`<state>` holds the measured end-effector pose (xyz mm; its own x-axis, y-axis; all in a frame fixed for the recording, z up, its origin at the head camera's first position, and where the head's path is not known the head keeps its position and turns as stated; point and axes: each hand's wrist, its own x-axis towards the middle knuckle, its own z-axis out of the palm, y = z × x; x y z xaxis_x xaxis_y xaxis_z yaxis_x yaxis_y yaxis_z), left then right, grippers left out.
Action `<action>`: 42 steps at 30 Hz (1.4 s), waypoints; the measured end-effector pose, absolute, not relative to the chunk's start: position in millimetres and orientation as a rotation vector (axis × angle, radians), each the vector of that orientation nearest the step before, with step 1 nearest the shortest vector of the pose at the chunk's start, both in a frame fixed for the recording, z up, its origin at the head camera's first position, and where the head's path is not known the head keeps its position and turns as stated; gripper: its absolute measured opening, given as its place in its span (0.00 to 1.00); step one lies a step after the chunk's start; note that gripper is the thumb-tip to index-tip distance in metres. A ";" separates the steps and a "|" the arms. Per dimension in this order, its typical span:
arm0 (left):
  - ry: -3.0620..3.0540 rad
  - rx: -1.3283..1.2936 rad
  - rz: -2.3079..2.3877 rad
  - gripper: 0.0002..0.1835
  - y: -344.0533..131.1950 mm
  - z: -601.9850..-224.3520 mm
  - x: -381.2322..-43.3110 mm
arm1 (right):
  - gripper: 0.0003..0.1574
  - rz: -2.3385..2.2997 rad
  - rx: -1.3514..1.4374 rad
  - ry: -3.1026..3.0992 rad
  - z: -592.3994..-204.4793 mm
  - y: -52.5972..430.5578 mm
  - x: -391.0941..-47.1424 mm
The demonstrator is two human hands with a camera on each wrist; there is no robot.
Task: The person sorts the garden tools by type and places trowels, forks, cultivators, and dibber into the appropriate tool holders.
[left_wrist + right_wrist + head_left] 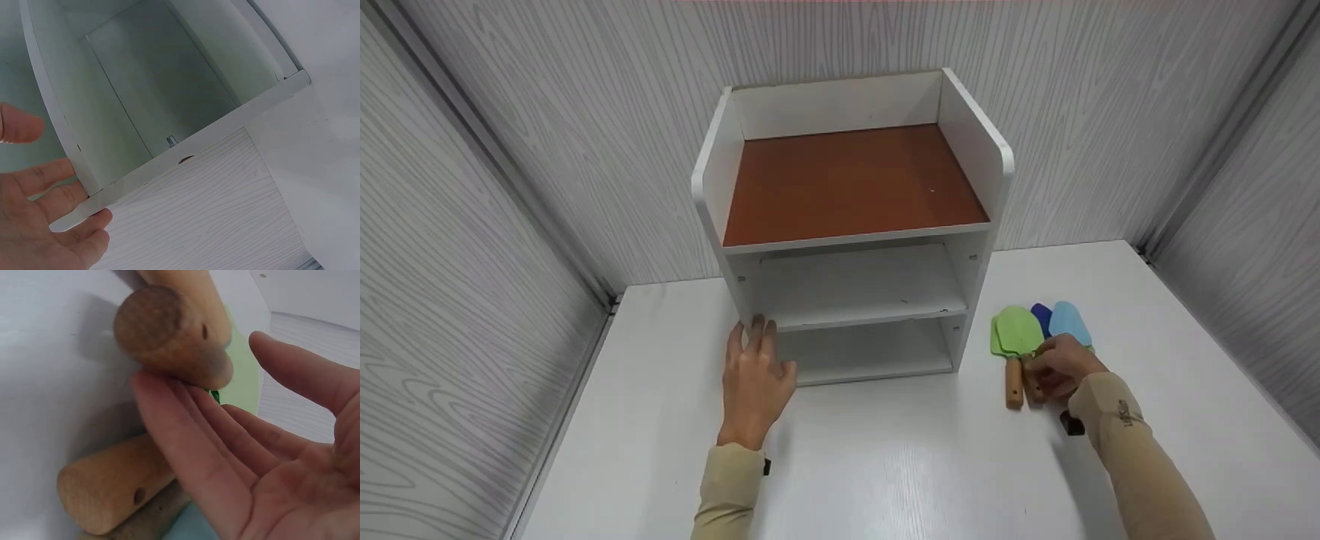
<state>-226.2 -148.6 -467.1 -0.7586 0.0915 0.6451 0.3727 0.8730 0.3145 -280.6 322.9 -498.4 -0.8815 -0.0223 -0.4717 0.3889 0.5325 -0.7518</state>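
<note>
A white shelf unit (859,285) with a brown top board stands against the back wall. My left hand (756,386) reaches to its left side panel; in the left wrist view the fingertips (98,216) lie on both sides of the panel's front edge, thumb apart. To the right of the unit lie wooden-handled spatulas with green (1020,330), dark blue (1042,315) and light blue (1068,321) blades. My right hand (1063,364) is over their handles. In the right wrist view its extended fingers touch the underside of one wooden handle (163,337), thumb held away.
Another wooden handle (112,489) lies below the right fingers. Grey wood-grain walls (1080,112) enclose the white table (870,465) at the back and both sides. Two white shelf levels sit beneath the brown board (855,184), which has raised sides.
</note>
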 end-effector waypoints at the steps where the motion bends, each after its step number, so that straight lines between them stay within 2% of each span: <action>1: -2.389 -0.335 -0.573 0.29 -148.8 -467.5 -226.0 | 0.32 -1.301 0.296 2.352 -499.6 322.2 -281.3; 26: -2.387 -0.365 -0.561 0.29 -152.3 -467.6 -225.5 | 0.40 -1.506 0.344 2.065 -499.7 331.7 -283.1; 42: -2.349 -0.390 -0.544 0.27 -152.9 -469.0 -227.3 | 0.44 -1.647 0.137 2.068 -489.6 340.2 -276.5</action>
